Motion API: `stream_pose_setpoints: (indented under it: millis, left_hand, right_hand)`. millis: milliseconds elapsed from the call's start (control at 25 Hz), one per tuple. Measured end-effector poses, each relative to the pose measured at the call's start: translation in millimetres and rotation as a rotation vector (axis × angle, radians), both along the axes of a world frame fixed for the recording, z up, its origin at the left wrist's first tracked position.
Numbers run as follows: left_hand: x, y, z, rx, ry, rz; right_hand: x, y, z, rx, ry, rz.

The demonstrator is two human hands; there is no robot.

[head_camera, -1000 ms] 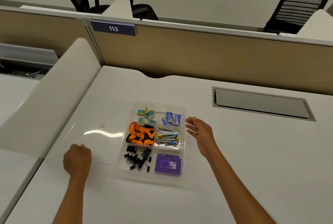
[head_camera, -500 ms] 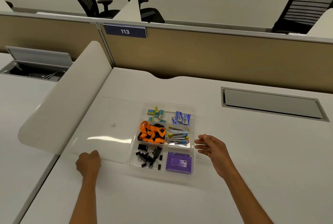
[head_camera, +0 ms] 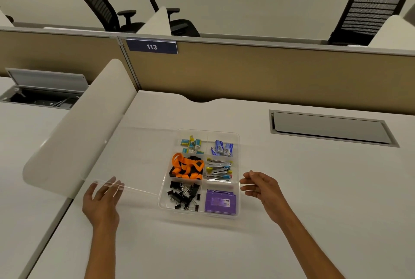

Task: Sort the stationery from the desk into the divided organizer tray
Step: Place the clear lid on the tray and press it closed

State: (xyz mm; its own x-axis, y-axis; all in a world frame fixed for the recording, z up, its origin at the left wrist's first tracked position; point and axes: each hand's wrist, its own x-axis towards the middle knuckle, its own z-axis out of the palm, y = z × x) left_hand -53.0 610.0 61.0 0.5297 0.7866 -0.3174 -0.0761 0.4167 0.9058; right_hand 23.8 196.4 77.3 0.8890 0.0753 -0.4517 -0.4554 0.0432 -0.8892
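Note:
A clear divided organizer tray [head_camera: 199,214] sits mid-desk, its clear lid [head_camera: 134,159] folded out to the left. Its compartments hold small teal and yellow boxes [head_camera: 192,144], blue staple boxes [head_camera: 222,147], an orange lanyard [head_camera: 186,167], silver staplers [head_camera: 217,170], black binder clips [head_camera: 184,193] and a purple box [head_camera: 220,201]. My left hand [head_camera: 101,202] lies at the lid's front edge with straight fingers; the clear edge crosses them. My right hand [head_camera: 262,188] hovers by the tray's right rim, fingers relaxed and holding nothing.
A white curved divider panel [head_camera: 78,130] rises along the desk's left side, close to the lid. A tan partition [head_camera: 247,76] with a "113" label closes the back. A grey cable flap [head_camera: 330,128] sits in the desk at the right.
My left hand has opened from a fist and its fingers now reach the lid's front edge. My right hand has drawn back along the tray's right side toward me.

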Motion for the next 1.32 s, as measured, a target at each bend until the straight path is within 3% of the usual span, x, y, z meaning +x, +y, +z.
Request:
stream_pose_setpoints:
  millis: [400, 800, 920, 1040, 1320]
  left_hand:
    - [-23, -85, 52, 0.784, 0.133, -0.415]
    - [-39, -149, -17, 1.519, 0.217, -0.761]
    - [-35, -150, -21, 1.591, 0.262, -0.823]
    - [-32, -153, -24, 1.644, 0.148, -0.863]
    - [-26, -161, -25, 1.6, 0.086, -1.116]
  right_hand:
    - [-13, 8, 6, 0.028, -0.008, 0.054]
    - [-34, 73, 26, -0.022, 0.014, 0.342]
    - [-35, 76, 19, -0.116, 0.004, 0.298]
    - [-38, 66, 13, -0.153, 0.019, 0.207]
    - [-43, 31, -4, -0.343, -0.009, 0.106]
